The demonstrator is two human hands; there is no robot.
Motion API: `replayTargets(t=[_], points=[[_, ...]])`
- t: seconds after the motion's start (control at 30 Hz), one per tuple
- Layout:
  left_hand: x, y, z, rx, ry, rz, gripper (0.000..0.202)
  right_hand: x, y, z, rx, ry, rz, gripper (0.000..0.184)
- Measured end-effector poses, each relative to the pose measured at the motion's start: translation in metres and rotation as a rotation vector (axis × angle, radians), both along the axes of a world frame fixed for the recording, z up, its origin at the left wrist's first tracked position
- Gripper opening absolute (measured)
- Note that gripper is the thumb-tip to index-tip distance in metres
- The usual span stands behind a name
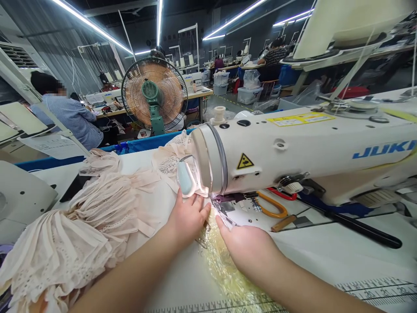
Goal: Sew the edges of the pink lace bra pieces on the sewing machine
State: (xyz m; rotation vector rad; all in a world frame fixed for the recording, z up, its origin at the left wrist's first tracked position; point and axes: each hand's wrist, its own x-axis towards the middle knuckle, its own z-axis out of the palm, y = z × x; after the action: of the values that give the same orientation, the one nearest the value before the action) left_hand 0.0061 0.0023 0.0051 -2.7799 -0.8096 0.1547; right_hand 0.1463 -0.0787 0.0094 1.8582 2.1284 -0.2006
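My left hand (192, 217) lies palm down at the head of a sewing machine (257, 152), fingers spread and touching the lower edge of a padded, cup-shaped piece (185, 179). That piece is pale blue with a white border and stands tilted against the machine head. My right hand (250, 250) rests just right of the needle area, its thumb stretched toward the stitching spot. Its other fingers are mostly hidden, so any hold on the pale strip beside the thumb is unclear. Crinkled, yellowish clear film (224, 271) runs beneath and between both hands.
Beige lace-edged fabric pieces (71, 243) pile up on the left. Orange-handled scissors (273, 208) and a black rod-like handle (365, 230) lie under the machine arm. A ruler strip (381, 289) marks the front edge. Beyond stand a fan (153, 93) and a seated person (73, 115).
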Motion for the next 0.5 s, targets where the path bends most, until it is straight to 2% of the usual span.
replayTargets(t=[0.07, 0.13, 0.3, 0.37, 0.43, 0.5], points=[[-0.001, 0.003, -0.002, 0.007, -0.024, 0.019, 0.037, 0.003, -0.006, -0.006, 0.043, 0.007, 0.016, 0.083], [-0.002, 0.005, -0.005, 0.013, -0.052, 0.037, 0.037, 0.006, -0.011, -0.016, 0.150, 0.018, 0.040, 0.079], [-0.001, 0.006, -0.006, 0.074, -0.124, 0.067, 0.025, 0.013, -0.020, -0.049, 0.571, 0.053, 0.129, 0.063], [0.000, 0.003, -0.003, 0.111, -0.134, 0.177, 0.020, 0.015, -0.020, -0.056, 0.682, 0.072, 0.140, 0.060], [0.001, 0.003, 0.001, 0.125, -0.138, 0.360, 0.017, 0.017, -0.021, -0.059, 0.751, 0.096, 0.151, 0.059], [0.001, 0.009, 0.005, 0.071, -0.127, 0.528, 0.036, 0.019, -0.022, -0.060, 0.769, 0.123, 0.165, 0.056]])
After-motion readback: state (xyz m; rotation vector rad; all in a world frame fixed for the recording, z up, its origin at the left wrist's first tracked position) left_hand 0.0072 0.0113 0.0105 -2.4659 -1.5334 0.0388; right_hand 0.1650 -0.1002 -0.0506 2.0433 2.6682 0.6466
